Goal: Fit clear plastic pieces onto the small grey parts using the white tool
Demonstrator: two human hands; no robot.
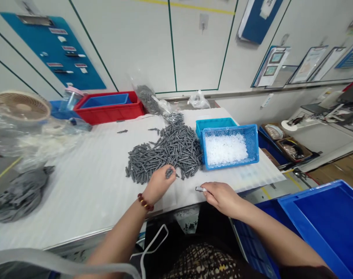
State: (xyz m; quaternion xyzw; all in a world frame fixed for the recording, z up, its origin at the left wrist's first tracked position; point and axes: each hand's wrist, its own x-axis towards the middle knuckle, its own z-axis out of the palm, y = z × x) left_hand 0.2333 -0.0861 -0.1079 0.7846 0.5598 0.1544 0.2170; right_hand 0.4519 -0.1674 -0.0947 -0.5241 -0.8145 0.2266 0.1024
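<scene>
My left hand (159,185) sits at the bottom edge of the pile, low in the middle of the view. Its grip is curled in, pinching one gray plastic peg (169,173). A bead bracelet (145,202) is on that wrist. My right hand (223,198) is a little way off to the right, with its grip pressed together on a small silver piece (200,189) that pokes out to the left. Both arms come up from the bottom of the view.

The big pile of gray pegs (170,151) lies just above my hands on the white table (77,193). Right beside the pile is a blue crate of clear rings (230,147), with a teal crate (215,126) behind it. The white table runs on to the left of the pile. Its near edge (98,232) passes just below my hands. A big blue crate (318,228) sits low on the right, past that edge.
</scene>
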